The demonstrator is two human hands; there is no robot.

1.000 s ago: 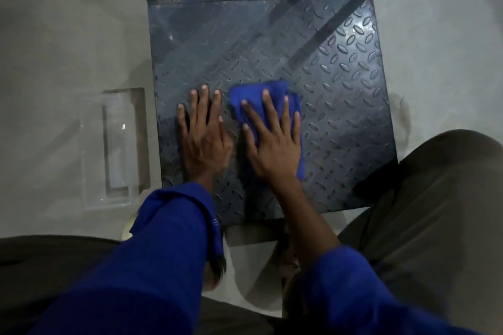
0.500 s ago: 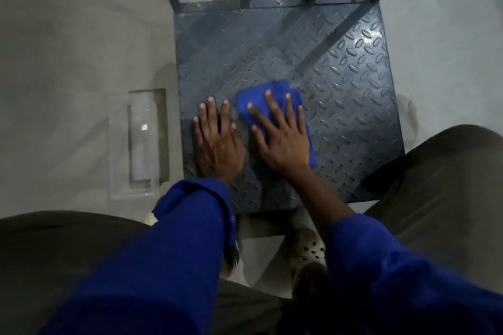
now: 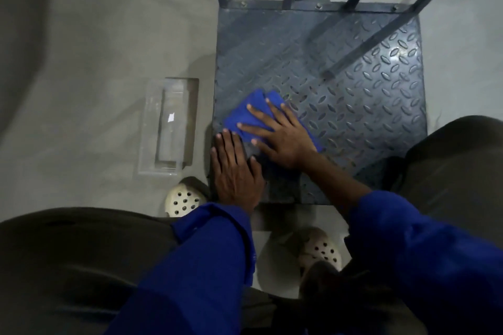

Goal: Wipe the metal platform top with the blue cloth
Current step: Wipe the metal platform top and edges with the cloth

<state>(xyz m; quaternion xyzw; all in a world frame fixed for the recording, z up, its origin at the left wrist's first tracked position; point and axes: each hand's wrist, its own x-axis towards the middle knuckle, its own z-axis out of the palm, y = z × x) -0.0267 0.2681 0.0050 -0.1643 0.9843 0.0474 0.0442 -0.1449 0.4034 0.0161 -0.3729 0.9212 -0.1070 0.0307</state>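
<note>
The pale grey concrete floor (image 3: 95, 62) carries a dark grey metal platform with a raised diamond tread (image 3: 367, 95), dark upright bars rising at its far edge. A clear rectangular plastic tray (image 3: 168, 128) lies on the floor just left of it. The left hand (image 3: 235, 171) rests flat at the platform's near left corner, fingers together. The right hand (image 3: 283, 136) presses the crumpled blue cloth (image 3: 250, 111) down flat near the platform's left edge, fingers spread.

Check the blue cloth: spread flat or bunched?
Bunched. The blue cloth shows folds and a rounded lump beyond the fingers of the right hand, which presses it on the platform.
</note>
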